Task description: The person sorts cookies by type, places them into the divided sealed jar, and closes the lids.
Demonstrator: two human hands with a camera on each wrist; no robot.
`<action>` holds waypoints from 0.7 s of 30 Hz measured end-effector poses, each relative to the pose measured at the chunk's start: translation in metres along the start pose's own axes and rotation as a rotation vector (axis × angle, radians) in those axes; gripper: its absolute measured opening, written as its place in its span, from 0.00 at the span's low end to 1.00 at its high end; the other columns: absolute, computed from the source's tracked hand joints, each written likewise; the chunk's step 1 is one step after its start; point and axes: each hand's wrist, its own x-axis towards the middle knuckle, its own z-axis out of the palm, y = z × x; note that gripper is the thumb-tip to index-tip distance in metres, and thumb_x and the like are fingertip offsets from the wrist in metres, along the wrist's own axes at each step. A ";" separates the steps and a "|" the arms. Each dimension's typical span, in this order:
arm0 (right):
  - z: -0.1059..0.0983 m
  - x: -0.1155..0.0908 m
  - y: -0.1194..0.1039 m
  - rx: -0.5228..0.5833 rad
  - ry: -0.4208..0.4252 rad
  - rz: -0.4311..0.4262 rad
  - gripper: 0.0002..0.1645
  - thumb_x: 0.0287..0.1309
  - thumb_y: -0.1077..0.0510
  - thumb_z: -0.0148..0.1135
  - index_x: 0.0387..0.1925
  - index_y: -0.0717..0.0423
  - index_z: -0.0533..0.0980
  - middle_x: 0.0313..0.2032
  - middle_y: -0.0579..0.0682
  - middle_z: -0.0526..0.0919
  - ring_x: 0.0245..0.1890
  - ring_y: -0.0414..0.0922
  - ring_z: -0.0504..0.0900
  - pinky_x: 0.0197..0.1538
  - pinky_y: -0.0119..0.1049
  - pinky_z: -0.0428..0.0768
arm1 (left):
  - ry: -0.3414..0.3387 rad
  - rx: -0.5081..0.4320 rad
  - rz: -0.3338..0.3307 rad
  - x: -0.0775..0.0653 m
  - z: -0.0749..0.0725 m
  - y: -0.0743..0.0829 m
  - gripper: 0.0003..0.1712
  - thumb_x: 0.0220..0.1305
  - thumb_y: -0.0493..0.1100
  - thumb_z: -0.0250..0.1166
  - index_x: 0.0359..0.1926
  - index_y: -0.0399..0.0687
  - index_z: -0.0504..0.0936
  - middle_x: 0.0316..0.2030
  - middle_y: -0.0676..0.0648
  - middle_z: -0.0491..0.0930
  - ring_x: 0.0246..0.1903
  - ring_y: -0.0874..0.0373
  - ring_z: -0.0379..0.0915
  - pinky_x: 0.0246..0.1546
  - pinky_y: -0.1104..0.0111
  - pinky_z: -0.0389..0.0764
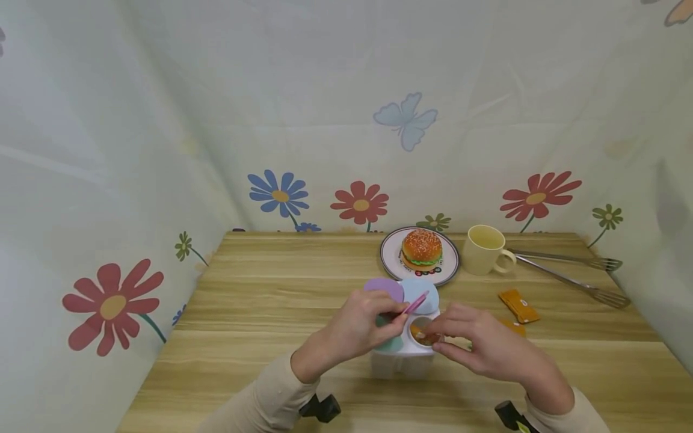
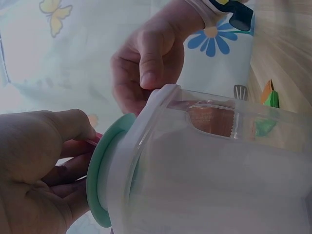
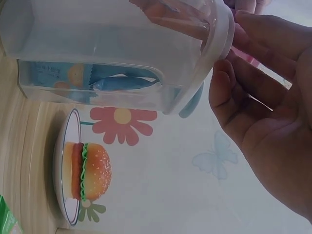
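Observation:
A clear storage box (image 1: pixel 403 364) with a white top and round coloured lids stands upright before me. My left hand (image 1: pixel 360 322) pinches the tilted pink lid (image 1: pixel 417 302) above the top. Beside it, the purple lid (image 1: pixel 385 290), blue lid (image 1: pixel 421 294) and green lid (image 2: pixel 100 170) are in place. My right hand (image 1: pixel 482 340) has its fingers at the uncovered round opening, holding an orange snack packet (image 2: pixel 209 118) that hangs just inside, high in its compartment. Blue packets (image 3: pixel 58 78) lie in another compartment. The right fingertips are partly hidden by the rim.
Behind the box, a plate (image 1: pixel 388 257) bears a toy hamburger (image 1: pixel 422 248). A yellow mug (image 1: pixel 483 252) and two metal kitchen utensils (image 1: pixel 568 282) lie farther right. Another orange packet (image 1: pixel 518 305) rests right of the box, and a green packet (image 2: pixel 265 126) is near it.

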 end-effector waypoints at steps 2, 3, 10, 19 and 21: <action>0.000 0.000 0.000 0.006 0.004 -0.010 0.13 0.55 0.59 0.70 0.44 0.46 0.83 0.42 0.37 0.82 0.41 0.32 0.76 0.43 0.19 0.74 | 0.001 0.007 0.007 0.000 0.000 0.000 0.09 0.58 0.37 0.69 0.40 0.40 0.88 0.30 0.50 0.85 0.28 0.69 0.76 0.31 0.86 0.76; 0.000 0.001 -0.001 0.006 0.001 -0.015 0.13 0.55 0.59 0.70 0.43 0.46 0.83 0.41 0.36 0.82 0.40 0.32 0.75 0.42 0.19 0.74 | 0.003 0.003 0.008 0.000 0.000 0.000 0.08 0.58 0.37 0.69 0.40 0.40 0.88 0.30 0.50 0.85 0.28 0.69 0.76 0.31 0.85 0.76; 0.004 0.001 -0.001 -0.003 -0.019 -0.026 0.07 0.55 0.57 0.71 0.35 0.41 0.83 0.36 0.32 0.80 0.39 0.31 0.72 0.43 0.17 0.70 | 0.013 -0.004 0.022 0.000 0.001 0.000 0.08 0.57 0.36 0.69 0.39 0.40 0.88 0.29 0.50 0.85 0.27 0.68 0.75 0.28 0.84 0.77; 0.001 0.000 0.002 0.081 -0.003 0.011 0.12 0.54 0.60 0.71 0.38 0.40 0.81 0.38 0.35 0.81 0.40 0.33 0.76 0.45 0.20 0.74 | -0.007 0.009 0.010 -0.001 0.000 0.000 0.09 0.58 0.38 0.69 0.40 0.41 0.88 0.30 0.50 0.85 0.28 0.69 0.75 0.30 0.85 0.76; -0.001 -0.001 0.003 0.093 0.004 0.031 0.13 0.53 0.61 0.71 0.38 0.40 0.81 0.39 0.35 0.82 0.40 0.33 0.77 0.46 0.20 0.75 | -0.006 0.012 0.016 -0.001 0.000 0.000 0.08 0.58 0.38 0.69 0.40 0.41 0.88 0.30 0.50 0.85 0.28 0.69 0.75 0.29 0.85 0.76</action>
